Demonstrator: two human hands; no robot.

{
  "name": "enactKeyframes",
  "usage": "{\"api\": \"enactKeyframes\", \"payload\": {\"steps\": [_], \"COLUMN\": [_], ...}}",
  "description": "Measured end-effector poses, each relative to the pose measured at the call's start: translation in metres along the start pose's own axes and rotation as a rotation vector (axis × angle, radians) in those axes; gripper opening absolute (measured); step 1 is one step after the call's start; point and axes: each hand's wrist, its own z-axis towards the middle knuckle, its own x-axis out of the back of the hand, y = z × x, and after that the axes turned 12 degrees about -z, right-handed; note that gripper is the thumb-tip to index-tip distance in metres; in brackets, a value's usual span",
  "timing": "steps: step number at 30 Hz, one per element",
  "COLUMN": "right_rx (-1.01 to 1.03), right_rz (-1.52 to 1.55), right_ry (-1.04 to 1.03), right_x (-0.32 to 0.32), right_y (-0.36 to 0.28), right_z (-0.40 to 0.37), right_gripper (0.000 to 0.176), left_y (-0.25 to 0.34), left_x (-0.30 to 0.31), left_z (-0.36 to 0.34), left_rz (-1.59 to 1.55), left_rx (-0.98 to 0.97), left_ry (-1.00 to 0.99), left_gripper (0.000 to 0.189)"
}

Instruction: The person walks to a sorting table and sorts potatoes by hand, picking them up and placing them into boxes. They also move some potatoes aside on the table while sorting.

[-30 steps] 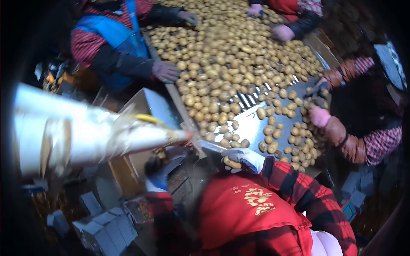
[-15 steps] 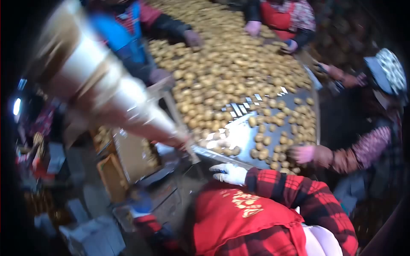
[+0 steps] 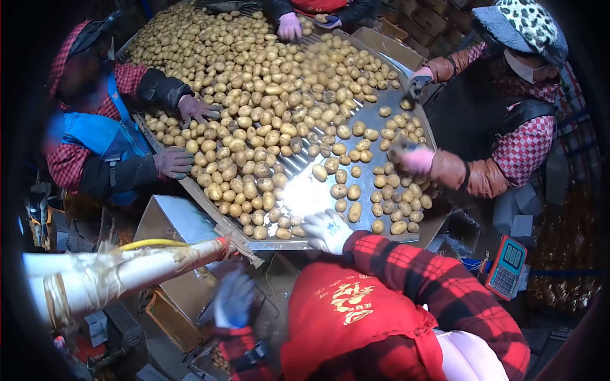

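My right hand (image 3: 327,231), in a white glove and a red plaid sleeve, lies at the near edge of the sorting table (image 3: 403,238), fingers stretched out. Loose potatoes (image 3: 283,233) sit just to its left, and others lie on the dark sheet ahead of it. Lower left, my left hand (image 3: 234,300) hangs below the table edge in a grey-blue glove, smeared by motion. Beside it are a cardboard box (image 3: 184,289) and an open wooden crate (image 3: 170,320). The red apron (image 3: 356,305) on my body fills the lower middle.
A white pole wrapped in tape (image 3: 127,273) juts in from the left to the table corner. Co-workers stand around the potato heap: one in a blue apron (image 3: 105,133), one with brown sleeves (image 3: 486,178), another at the far end. A scale display (image 3: 507,267) is at right.
The view has turned and steadied, so the pole now lies lower and nearly level. My right hand stays by the table edge; my left hand appears higher, nearer the table.
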Motion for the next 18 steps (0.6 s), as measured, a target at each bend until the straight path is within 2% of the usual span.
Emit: {"api": "enactKeyframes", "payload": {"steps": [2, 3, 4, 5, 6, 8, 11, 12, 13, 14, 16, 18], "right_rx": [-0.012, -0.061, -0.113, -0.235, -0.246, -0.301, -0.557, -0.596, -0.608, -0.581, -0.545, -0.697], "right_rz": [0.032, 0.061, 0.09, 0.178, 0.109, 0.15, -0.134, -0.245, -0.284, -0.283, -0.316, -0.017], "right_ry": [0.035, -0.088, -0.214, -0.248, -0.288, -0.213, 0.107, 0.087, -0.06, -0.131, -0.308, -0.166], "right_x": [0.006, 0.014, 0.022, 0.023, 0.033, 0.052, 0.043, 0.034, 0.027, -0.005, -0.008, 0.001], "right_y": [0.006, 0.018, 0.03, 0.044, 0.057, 0.076, 0.107, 0.121, 0.139, 0.165, 0.182, 0.186], "right_z": [-0.018, -0.028, -0.041, -0.056, -0.068, -0.076, -0.048, -0.032, -0.015, -0.008, 0.02, 0.031], "right_gripper": [0.041, 0.041, 0.04, 0.036, 0.035, 0.033, 0.038, 0.048, 0.048, 0.041, 0.031, 0.03], "left_y": [-0.037, -0.058, -0.071, -0.082, -0.091, -0.104, -0.112, -0.117, -0.124, -0.134, -0.154, -0.167], "left_x": [-0.007, -0.025, -0.032, -0.033, -0.034, -0.039, -0.049, -0.06, -0.072, -0.082, -0.076, -0.077], "left_z": [0.046, 0.052, 0.06, 0.067, 0.074, 0.086, 0.12, 0.133, 0.147, 0.159, 0.193, 0.211], "left_rz": [0.257, 0.391, 0.378, 0.369, 0.362, 0.41, 0.428, 0.405, 0.382, 0.357, 0.367, 0.302], "left_rx": [0.126, 0.095, 0.127, 0.157, 0.189, 0.253, 0.355, 0.373, 0.389, 0.406, 0.41, 0.459], "left_ry": [-0.048, 0.021, 0.011, 0.018, 0.022, 0.058, 0.031, 0.024, 0.023, 0.026, -0.081, -0.075], "left_gripper": [0.046, 0.048, 0.048, 0.047, 0.046, 0.045, 0.045, 0.042, 0.039, 0.036, 0.049, 0.049]}}
